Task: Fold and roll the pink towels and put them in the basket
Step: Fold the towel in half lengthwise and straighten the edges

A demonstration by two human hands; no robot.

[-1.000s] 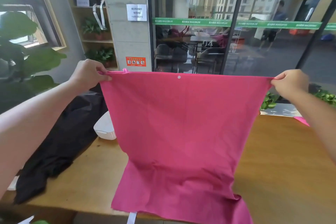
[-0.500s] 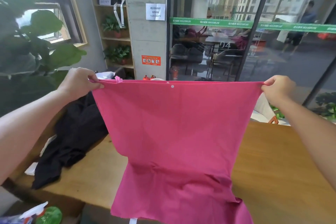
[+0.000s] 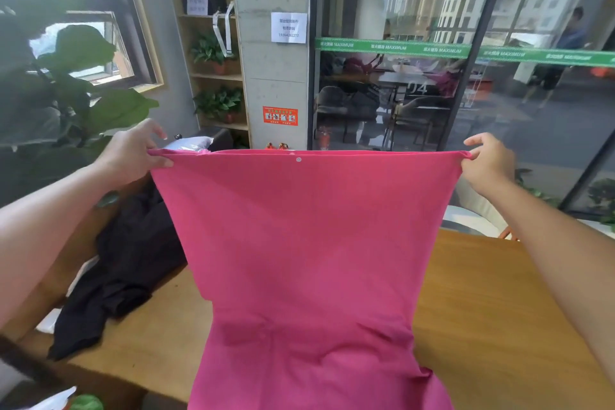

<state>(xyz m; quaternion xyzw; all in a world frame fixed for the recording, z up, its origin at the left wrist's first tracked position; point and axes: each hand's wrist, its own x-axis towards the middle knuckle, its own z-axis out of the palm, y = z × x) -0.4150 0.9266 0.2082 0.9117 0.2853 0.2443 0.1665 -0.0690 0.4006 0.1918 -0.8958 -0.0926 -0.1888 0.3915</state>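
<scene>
Left hand (image 3: 133,156) and right hand (image 3: 487,161) each pinch 1 top corner of the bright pink cloth towel (image 3: 309,260), stretched taut between them, equally near. Long axis seemingly vertical; lower part drapes onto the wooden surface (image 3: 499,309). Black crumpled fabric (image 3: 126,270) lies left. Versus 0.5 s earlier: grips unchanged, view shifted left.

One pink towel (image 3: 309,260) hangs over the wooden table (image 3: 492,303), held by two hands: one left hand (image 3: 133,156), one right hand (image 3: 487,163). One black garment (image 3: 123,280) lies on the table left of the towel. Two potted plants (image 3: 218,103) sit on shelves beyond it.
</scene>
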